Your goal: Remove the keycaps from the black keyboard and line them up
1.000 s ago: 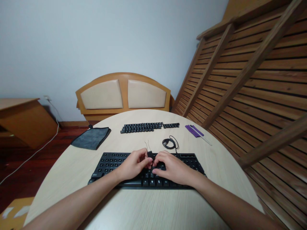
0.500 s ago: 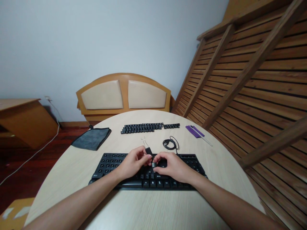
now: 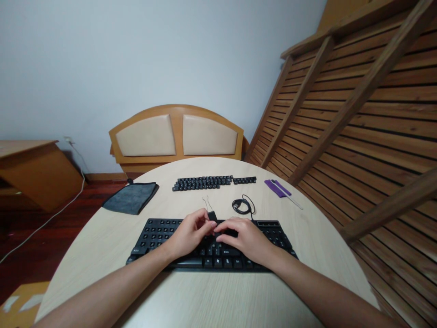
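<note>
My left hand (image 3: pixel 191 233) is closed around the black handle of a wire keycap puller (image 3: pixel 212 216), whose two thin wire prongs point away from me. Close beside it, my right hand (image 3: pixel 241 234) has its thumb and forefinger bent around a small dark keycap (image 3: pixel 217 234), mostly hidden by the fingers. Both hands are over a black keyboard (image 3: pixel 191 263). On the keyboard's left part the switches are bare, while keycaps sit along its front row. Its middle is covered by my hands.
Loose keycaps (image 3: pixel 201 182) lie in rows at the table's far side. A grey cloth (image 3: pixel 131 198) rests at the left. Behind the keyboard is its coiled cable (image 3: pixel 241 206). To the right lie a purple cloth (image 3: pixel 275 188) and a thin-handled brush (image 3: pixel 292 201). The round table (image 3: pixel 211 298) has a curved edge.
The keycap at my right fingertips has turned and its grey face no longer shows. My right fingers have shifted slightly left, and the puller has tilted a little to the right.
</note>
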The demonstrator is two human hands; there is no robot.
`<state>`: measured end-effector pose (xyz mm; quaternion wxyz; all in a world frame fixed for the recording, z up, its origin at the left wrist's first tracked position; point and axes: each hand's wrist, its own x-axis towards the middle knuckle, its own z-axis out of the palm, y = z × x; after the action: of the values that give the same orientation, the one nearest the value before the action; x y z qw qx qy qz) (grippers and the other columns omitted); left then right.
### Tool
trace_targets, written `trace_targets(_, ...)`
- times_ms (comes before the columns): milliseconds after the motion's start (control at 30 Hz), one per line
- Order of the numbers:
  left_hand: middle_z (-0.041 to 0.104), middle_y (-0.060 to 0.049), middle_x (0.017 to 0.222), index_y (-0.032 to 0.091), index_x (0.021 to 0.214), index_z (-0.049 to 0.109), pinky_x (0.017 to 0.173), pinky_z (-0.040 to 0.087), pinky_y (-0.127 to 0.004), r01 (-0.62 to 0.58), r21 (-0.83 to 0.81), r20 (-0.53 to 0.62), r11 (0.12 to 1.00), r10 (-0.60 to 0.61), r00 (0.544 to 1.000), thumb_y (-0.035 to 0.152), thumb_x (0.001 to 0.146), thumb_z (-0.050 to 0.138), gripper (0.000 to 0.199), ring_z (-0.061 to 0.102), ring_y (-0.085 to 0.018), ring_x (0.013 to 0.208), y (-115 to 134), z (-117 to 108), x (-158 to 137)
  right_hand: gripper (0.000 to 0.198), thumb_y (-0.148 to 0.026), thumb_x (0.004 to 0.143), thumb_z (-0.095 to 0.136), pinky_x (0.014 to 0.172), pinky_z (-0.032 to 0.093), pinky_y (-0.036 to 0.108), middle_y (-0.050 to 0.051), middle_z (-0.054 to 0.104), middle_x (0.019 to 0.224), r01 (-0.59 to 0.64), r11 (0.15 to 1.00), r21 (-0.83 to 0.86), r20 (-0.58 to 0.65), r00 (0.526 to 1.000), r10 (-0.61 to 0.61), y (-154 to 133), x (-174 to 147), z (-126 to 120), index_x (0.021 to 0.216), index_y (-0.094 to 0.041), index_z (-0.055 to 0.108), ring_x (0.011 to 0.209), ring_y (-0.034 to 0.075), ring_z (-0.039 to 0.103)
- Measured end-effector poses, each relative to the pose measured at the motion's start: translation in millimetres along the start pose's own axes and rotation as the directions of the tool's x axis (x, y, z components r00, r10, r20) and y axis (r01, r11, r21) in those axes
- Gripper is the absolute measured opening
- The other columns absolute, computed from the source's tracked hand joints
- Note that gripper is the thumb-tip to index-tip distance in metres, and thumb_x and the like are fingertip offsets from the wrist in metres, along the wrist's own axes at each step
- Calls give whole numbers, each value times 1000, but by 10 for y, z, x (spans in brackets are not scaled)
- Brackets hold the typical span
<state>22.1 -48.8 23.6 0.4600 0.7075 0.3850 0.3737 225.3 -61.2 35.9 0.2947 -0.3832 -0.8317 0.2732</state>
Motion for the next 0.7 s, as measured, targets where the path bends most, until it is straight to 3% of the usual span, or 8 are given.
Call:
trace_targets(167, 57, 1, 70, 17, 79, 54, 61, 40, -24, -26, 38, -13, 999, 27, 1000, 42, 91, 55, 28, 52, -14, 66, -76, 7, 19, 16, -33, 90, 62, 87, 45, 31, 2, 72, 102, 65, 997, -43, 8, 998, -65, 26, 15, -20, 101, -25, 71, 97, 19, 64)
trace_targets(433, 65, -1, 75, 18, 80, 54, 66, 43, -26, -10, 31, -58, 999, 12, 998, 41, 91, 54, 26, 58, -16, 70, -82, 2, 38, 12, -34, 86, 67, 96, 43, 35, 4, 65, 113, 93, 993, -76, 29, 995, -91, -41, 17, -112, 92, -26, 73, 109, 20, 58)
trace_targets(567, 66, -2, 74, 18, 80, 54, 66, 44, -27, 4, 62, -69, 998, 0, 998, 39, 92, 54, 24, 59, -17, 71, -98, 4, 52, 15, -32, 90, 61, 87, 47, 32, 3, 70, 98, 28, 998, -58, -82, 996, -33, 27, 112, -268, 96, -23, 71, 94, 18, 63)
trace_targets(700, 65, -2, 75, 17, 81, 55, 66, 43, -28, 1, 97, -58, 995, 5, 998, 37, 92, 54, 23, 59, -17, 71, -117, 4, 58, 16, -29, 87, 62, 77, 49, 29, 4, 72, 94, -46, 993, -108, -211, 977, 22, 275, 411, -445, 97, -19, 70, 82, 17, 65)
